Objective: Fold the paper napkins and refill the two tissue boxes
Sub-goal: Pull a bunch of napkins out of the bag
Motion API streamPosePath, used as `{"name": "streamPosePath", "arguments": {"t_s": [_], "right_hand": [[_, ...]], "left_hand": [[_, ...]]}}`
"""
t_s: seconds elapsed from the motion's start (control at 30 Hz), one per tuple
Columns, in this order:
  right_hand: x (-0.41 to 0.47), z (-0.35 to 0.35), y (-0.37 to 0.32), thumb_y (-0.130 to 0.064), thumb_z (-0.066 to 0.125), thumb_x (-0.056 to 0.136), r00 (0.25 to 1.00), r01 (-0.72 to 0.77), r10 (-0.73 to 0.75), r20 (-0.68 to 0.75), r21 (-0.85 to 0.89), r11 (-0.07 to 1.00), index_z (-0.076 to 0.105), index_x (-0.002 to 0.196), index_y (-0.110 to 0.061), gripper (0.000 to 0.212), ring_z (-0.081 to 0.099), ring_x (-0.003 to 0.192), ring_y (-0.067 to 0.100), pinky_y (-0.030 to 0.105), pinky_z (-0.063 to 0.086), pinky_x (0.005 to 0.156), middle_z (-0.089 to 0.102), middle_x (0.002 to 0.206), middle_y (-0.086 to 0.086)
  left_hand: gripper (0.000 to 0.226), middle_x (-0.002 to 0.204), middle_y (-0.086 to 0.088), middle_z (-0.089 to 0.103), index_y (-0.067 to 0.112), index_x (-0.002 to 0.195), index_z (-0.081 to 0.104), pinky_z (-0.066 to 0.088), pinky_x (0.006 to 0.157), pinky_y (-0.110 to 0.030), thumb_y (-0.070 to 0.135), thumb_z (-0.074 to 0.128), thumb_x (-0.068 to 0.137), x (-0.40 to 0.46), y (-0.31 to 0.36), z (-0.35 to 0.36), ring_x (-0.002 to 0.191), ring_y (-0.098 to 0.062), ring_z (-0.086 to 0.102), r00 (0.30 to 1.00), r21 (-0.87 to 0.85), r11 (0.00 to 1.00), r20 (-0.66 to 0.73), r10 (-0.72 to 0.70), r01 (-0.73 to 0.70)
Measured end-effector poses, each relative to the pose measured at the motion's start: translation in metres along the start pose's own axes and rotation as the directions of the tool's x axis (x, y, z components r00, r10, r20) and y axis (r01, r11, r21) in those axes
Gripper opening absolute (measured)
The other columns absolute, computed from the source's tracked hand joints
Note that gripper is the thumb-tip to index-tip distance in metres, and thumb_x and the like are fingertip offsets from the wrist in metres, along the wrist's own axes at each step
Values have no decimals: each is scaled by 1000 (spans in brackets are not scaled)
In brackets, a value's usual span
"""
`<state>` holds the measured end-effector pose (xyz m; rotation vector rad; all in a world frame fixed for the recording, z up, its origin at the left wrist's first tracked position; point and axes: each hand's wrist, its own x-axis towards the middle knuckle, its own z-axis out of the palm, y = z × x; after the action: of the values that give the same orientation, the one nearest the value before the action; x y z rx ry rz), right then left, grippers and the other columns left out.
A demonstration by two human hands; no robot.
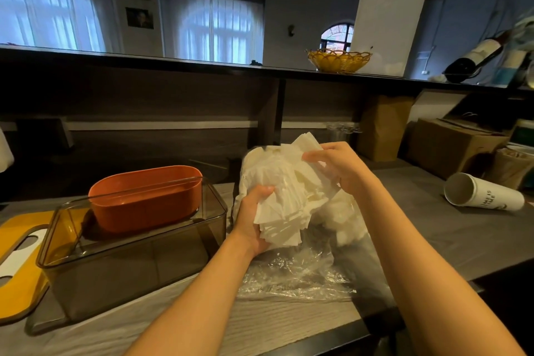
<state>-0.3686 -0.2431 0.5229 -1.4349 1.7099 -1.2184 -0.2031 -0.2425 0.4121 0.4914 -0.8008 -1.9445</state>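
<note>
The left hand (254, 220) and right hand (344, 170) are both gripping the napkins (291, 196) over the wrapper (303, 274), while at nine o'clock the orange box (144, 199) is sitting inside the clear box (138, 257), both apparently unfilled, so refilling is barely starting.

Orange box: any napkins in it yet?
No. The orange box sits empty inside the clear box; both hands hold the napkins beside it.
</note>
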Motion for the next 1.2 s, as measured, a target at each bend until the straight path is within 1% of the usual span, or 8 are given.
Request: {"name": "streamPosePath", "arguments": {"t_s": [0.23,0.47,0.6,0.7,0.83,0.97,1.1,1.2], "right_hand": [[2,1,-1,-30,68,93,998,56,-56,-31,-6,998,71,87,-21,11,64,81,18,30,54,68,66,91,2],[-1,-2,3,-23,66,95,955,176,-146,-260,96,980,67,95,-20,3,59,80,12,21,45,60,62,87,-6],[-8,-10,-5,-21,62,97,891,293,-227,-394,117,949,62,100,-19,4,56,81,10,21,45,64,58,88,-10],[-21,-9,-17,-21,60,97,915,310,-232,-330,206,928,64,96,-20,5,58,82,11,25,50,68,62,90,-4],[-38,15,-22,-21,58,99,985,168,-145,-92,340,925,68,103,-17,12,67,83,17,34,57,74,69,95,3],[-42,53,-7,-23,52,102,993,116,-107,-55,204,972,64,109,-20,14,65,87,17,32,56,74,67,97,2],[-37,75,14,-20,49,101,961,240,-236,-144,10,971,61,98,-13,14,56,80,13,23,44,68,59,86,-2],[-36,75,17,-16,55,98,925,328,-339,-174,-86,941,62,95,-14,8,55,75,7,16,42,64,59,84,-4]], "left_hand": [[89,121,-19,65,10,138,57,51,90,-46,29,77,54,0,1,0,106,-37,63,999,-37,999,-32,-2,1],[89,116,-18,66,11,137,57,55,82,-43,30,78,52,-3,1,2,100,-35,65,998,-60,998,-56,-17,13],[67,116,-18,69,12,133,61,57,81,-44,24,75,69,-5,0,6,101,-36,67,989,-33,999,-145,4,-8],[38,110,-13,74,14,126,66,57,85,-45,28,67,90,-3,1,10,101,-33,69,971,14,999,-233,44,-42],[39,104,-6,78,23,115,72,57,87,-41,53,57,95,-9,3,17,99,-25,72,975,79,996,-215,57,-41],[52,113,-7,75,28,125,68,58,87,-45,65,44,97,-9,2,17,105,-28,70,978,67,995,-193,79,-67],[49,111,-5,76,29,132,64,59,74,-40,58,40,101,-9,3,18,98,-24,73,973,51,996,-214,83,-74],[55,116,-8,74,26,135,61,59,82,-45,62,41,99,-10,3,19,107,-28,69,970,19,997,-232,75,-72]]}}
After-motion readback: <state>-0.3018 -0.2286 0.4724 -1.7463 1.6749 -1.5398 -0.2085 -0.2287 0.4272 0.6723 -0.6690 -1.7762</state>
